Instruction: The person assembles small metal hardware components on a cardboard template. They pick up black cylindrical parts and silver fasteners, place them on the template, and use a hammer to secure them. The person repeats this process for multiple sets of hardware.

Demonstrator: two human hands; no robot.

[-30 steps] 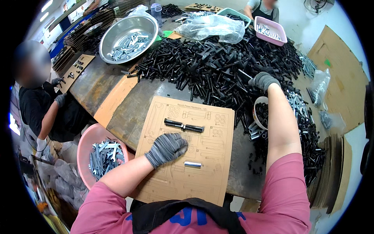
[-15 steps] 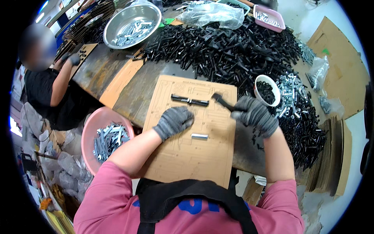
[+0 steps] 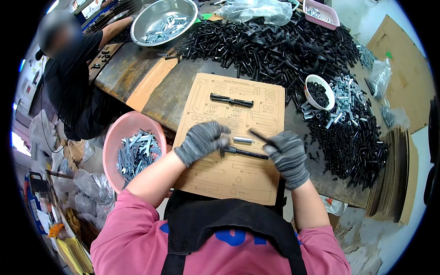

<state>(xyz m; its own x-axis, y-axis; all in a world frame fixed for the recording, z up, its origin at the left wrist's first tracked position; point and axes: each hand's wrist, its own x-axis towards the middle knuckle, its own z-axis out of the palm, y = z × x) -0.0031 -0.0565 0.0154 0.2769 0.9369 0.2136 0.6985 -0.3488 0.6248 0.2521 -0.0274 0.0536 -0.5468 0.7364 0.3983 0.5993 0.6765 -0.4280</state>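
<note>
My left hand [image 3: 205, 141], in a grey striped glove, hovers over a printed cardboard sheet [image 3: 215, 185], fingers bent and somewhat apart, apparently empty. Just beside its fingertips lies a black rod with a crosswise head [image 3: 247, 153]; whether they touch it I cannot tell. My right hand [image 3: 289, 160], gloved alike, is closed on a flat black bar [image 3: 259, 135] that points up and left; its held end is hidden. A short silver tube [image 3: 243, 140] lies on the sheet between my hands. Farther up the sheet rests a pair of black rods [image 3: 232, 100] end to end.
Beyond the sheet spreads a large heap of black metal parts [image 3: 256, 46]. A white bowl of black rings [image 3: 319, 92] stands right, beside silver tubes [image 3: 341, 101]. A pink basin of wrenches [image 3: 134, 151] stands left. Far left, a co-worker [image 3: 68, 82] reaches behind a metal bowl [image 3: 164, 23].
The black rod with the crosswise head now lies beside the silver tube. My right hand has come nearer and grips a black bar. My left hand's fingers have loosened. The co-worker's arm stretches out.
</note>
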